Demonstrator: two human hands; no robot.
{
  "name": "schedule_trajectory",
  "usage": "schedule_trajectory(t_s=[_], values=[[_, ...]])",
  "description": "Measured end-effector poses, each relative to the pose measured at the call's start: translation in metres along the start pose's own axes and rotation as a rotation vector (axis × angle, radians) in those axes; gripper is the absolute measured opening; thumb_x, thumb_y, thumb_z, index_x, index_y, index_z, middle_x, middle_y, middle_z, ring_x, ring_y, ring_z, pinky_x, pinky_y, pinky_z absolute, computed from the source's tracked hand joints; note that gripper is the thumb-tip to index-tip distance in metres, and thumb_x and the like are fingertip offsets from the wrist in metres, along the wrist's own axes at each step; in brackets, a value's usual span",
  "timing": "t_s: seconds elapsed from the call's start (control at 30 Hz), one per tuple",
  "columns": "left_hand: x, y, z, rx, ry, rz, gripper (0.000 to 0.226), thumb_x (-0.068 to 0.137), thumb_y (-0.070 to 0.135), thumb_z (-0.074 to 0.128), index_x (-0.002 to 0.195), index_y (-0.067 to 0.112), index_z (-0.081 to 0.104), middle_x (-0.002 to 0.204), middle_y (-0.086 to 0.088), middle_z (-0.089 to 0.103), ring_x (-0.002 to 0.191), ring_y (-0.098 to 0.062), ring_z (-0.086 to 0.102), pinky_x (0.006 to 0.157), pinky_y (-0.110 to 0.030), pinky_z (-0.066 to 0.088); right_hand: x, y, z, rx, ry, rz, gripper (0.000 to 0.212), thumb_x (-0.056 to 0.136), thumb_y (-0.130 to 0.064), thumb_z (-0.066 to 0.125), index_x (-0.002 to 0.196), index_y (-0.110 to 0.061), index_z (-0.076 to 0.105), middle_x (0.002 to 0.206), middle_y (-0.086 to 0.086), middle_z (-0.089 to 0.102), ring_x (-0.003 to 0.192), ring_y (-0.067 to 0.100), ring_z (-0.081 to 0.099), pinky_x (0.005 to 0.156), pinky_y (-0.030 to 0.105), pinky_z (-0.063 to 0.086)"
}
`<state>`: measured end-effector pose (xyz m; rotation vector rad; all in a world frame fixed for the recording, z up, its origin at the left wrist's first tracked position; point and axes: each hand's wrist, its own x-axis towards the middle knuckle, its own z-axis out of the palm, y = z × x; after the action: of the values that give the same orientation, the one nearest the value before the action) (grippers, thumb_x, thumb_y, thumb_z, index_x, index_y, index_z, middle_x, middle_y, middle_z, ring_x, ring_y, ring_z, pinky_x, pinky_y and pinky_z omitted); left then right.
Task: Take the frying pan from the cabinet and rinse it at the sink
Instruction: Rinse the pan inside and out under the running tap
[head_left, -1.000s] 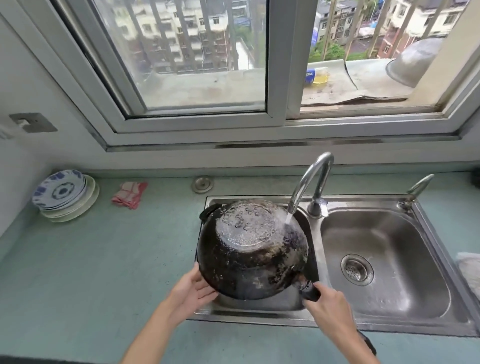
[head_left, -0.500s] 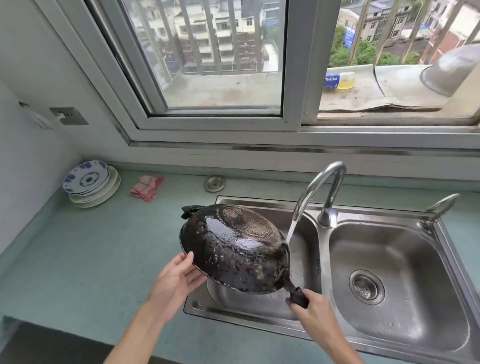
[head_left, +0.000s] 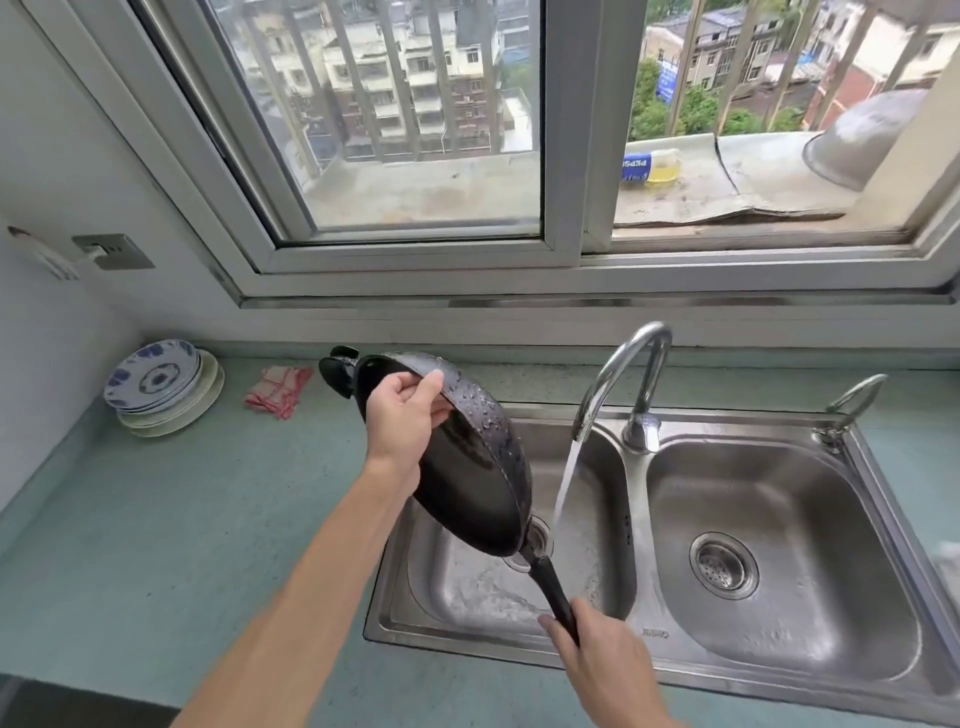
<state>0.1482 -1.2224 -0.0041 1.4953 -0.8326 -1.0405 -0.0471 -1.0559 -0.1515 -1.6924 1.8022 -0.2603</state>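
Observation:
The black frying pan (head_left: 470, 478) stands nearly on edge over the left basin of the steel double sink (head_left: 639, 665), its wet rim beaded with drops and its inside turned toward me. My left hand (head_left: 402, 421) grips the pan's upper rim near the small helper handle. My right hand (head_left: 602, 654) is closed around the long black handle at the low end. Water runs from the curved tap (head_left: 618, 374) into the left basin, just right of the pan and not touching it.
A stack of plates (head_left: 161, 387) and a red-and-white cloth (head_left: 278, 397) sit at the back left of the green counter (head_left: 156, 519). A second small tap (head_left: 852, 402) stands at the sink's far right. The window is behind the sink.
The pan has turned from bottom-up under the stream to nearly on edge, left of the water. My left hand moved from the lower rim to the upper rim.

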Motion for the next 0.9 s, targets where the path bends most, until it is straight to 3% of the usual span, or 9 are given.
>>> schedule_trajectory(t_s=[0.07,0.13,0.2,0.27,0.47,0.57,0.63,0.8,0.9], values=[[0.006,0.0,0.007,-0.003,-0.023,-0.066,0.015,0.096,0.02,0.061,0.099,0.005,0.059,0.079,-0.003,0.068,0.07,-0.015,0.068,0.069,-0.027,0.057,-0.005,0.004,0.009,0.055,0.008,0.009,0.069,0.066,-0.089,0.008,0.076,-0.027,0.037,0.07,-0.001,0.053,0.077,0.033,0.058,0.067,0.039,0.043],[0.004,0.0,0.015,0.008,-0.157,-0.135,0.024,0.101,0.027,0.053,0.109,0.006,0.062,0.095,-0.009,0.074,0.086,-0.021,0.074,0.076,-0.031,0.06,-0.004,0.013,0.016,0.148,-0.011,0.032,0.078,0.059,-0.094,0.007,0.073,-0.026,0.043,0.063,-0.004,0.047,0.066,0.024,0.048,0.064,0.037,0.042],[-0.001,-0.006,0.022,0.0,-0.3,-0.194,0.03,0.103,0.032,0.046,0.119,0.011,0.061,0.107,-0.011,0.075,0.099,-0.025,0.073,0.087,-0.039,0.058,-0.002,0.019,0.021,0.249,-0.023,0.04,0.066,0.072,-0.088,0.034,0.082,-0.025,0.051,0.06,-0.006,0.047,0.057,0.011,0.043,0.061,0.031,0.042],[-0.012,-0.021,0.023,0.045,-0.34,-0.248,0.029,0.104,0.029,0.045,0.122,0.012,0.06,0.11,-0.011,0.075,0.102,-0.026,0.072,0.091,-0.041,0.056,-0.008,0.014,0.032,0.291,-0.028,0.073,0.036,0.083,-0.063,0.06,0.073,-0.029,0.052,0.053,-0.006,0.043,0.05,0.003,0.041,0.055,0.018,0.039],[-0.072,-0.11,-0.032,0.08,-0.222,-0.494,0.024,0.102,0.022,0.05,0.096,0.005,0.066,0.069,-0.006,0.067,0.065,-0.023,0.068,0.058,-0.029,0.055,-0.014,-0.004,0.065,0.403,-0.083,0.244,0.044,0.082,-0.044,0.069,0.051,-0.024,0.045,0.044,-0.013,0.053,0.047,0.001,0.045,0.055,0.017,0.04],[-0.098,-0.153,-0.071,0.159,-0.176,-0.628,0.03,0.1,0.022,0.053,0.074,0.008,0.06,0.055,-0.004,0.054,0.045,-0.019,0.057,0.046,-0.023,0.047,-0.013,-0.006,0.064,0.413,-0.124,0.276,0.044,0.076,-0.045,0.069,0.053,-0.017,0.045,0.046,-0.004,0.049,0.044,0.004,0.045,0.05,0.02,0.039],[-0.106,-0.182,-0.085,0.216,-0.155,-0.729,0.034,0.101,0.024,0.053,0.073,0.007,0.061,0.054,-0.004,0.056,0.038,-0.016,0.055,0.043,-0.02,0.042,-0.013,-0.01,0.066,0.421,-0.13,0.288,0.04,0.071,-0.041,0.07,0.053,-0.015,0.044,0.048,0.001,0.049,0.045,0.008,0.048,0.05,0.027,0.042],[-0.116,-0.207,-0.09,0.152,-0.299,-0.914,0.038,0.103,0.034,0.043,0.109,0.006,0.068,0.085,-0.009,0.074,0.064,-0.021,0.068,0.056,-0.026,0.052,-0.005,-0.028,0.07,0.549,-0.125,0.331,0.028,0.073,-0.018,0.068,0.051,-0.015,0.05,0.039,0.003,0.055,0.033,0.015,0.054,0.04,0.024,0.044],[-0.118,-0.205,-0.082,0.073,-0.372,-0.915,0.04,0.104,0.037,0.04,0.114,0.011,0.069,0.089,-0.006,0.077,0.078,-0.023,0.07,0.068,-0.03,0.054,-0.006,-0.035,0.071,0.62,-0.072,0.319,0.025,0.069,-0.024,0.066,0.05,-0.014,0.053,0.039,0.004,0.056,0.033,0.018,0.055,0.039,0.025,0.043]])
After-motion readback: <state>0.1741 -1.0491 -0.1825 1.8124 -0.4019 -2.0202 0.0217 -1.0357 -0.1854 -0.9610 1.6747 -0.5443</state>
